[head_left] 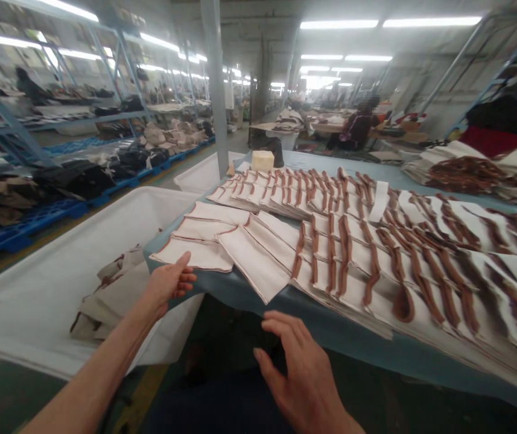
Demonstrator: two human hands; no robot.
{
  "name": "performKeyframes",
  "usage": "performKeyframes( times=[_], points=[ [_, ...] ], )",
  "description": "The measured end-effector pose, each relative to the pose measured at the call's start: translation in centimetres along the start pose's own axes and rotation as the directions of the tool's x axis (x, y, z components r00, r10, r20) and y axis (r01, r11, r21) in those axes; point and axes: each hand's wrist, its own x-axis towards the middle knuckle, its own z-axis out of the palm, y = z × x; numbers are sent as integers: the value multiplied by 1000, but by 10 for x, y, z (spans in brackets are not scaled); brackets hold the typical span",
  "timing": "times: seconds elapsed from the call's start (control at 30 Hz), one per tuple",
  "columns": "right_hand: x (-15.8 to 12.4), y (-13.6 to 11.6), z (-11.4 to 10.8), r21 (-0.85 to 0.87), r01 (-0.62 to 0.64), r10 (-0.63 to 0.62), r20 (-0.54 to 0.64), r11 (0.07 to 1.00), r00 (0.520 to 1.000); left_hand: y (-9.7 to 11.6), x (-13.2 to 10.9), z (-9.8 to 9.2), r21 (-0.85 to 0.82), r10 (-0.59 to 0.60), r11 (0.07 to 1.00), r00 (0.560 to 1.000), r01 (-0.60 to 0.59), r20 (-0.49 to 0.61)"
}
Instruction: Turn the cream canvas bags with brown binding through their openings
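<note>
My left hand (170, 282) reaches to the near corner of the blue-grey table (240, 295), fingers curled loosely under the edge of a cream fabric piece with brown piping (195, 254); the thumb lies on top of it. My right hand (301, 367) hovers open below the table's front edge, fingers spread, holding nothing, just beneath another cream fabric piece (253, 262). Rows of overlapping cream pieces with brown straps (376, 241) cover the table to the right.
A large white bin (36, 283) stands left of the table and holds several folded cream pieces (113, 295). A grey pillar (215, 84) rises behind. Shelving with dark fabric lines the left wall. A seated person (358, 126) works at a far table.
</note>
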Motion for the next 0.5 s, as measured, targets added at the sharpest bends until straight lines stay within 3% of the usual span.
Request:
performKeyframes(
  times=[0.1, 0.2, 0.33, 0.43, 0.5],
  points=[
    [62, 8, 18, -83, 44, -41, 46, 996, 998, 3, 7, 23, -97, -96, 991, 994, 91, -54],
    [98, 27, 49, -290, -102, 170, 223, 952, 960, -7, 1, 36, -166, -142, 979, 980, 118, -141],
    [107, 50, 77, -349, -154, 245, 234, 925, 941, -16, -2, 46, -240, -158, 964, 972, 114, -175],
    [107, 52, 77, -370, -159, 257, 232, 915, 938, 1, 6, 42, -312, -103, 950, 960, 18, -259],
    [108, 49, 73, -379, -154, 259, 242, 912, 935, 21, 7, 28, -355, -28, 928, 928, -114, -371]
  ],
)
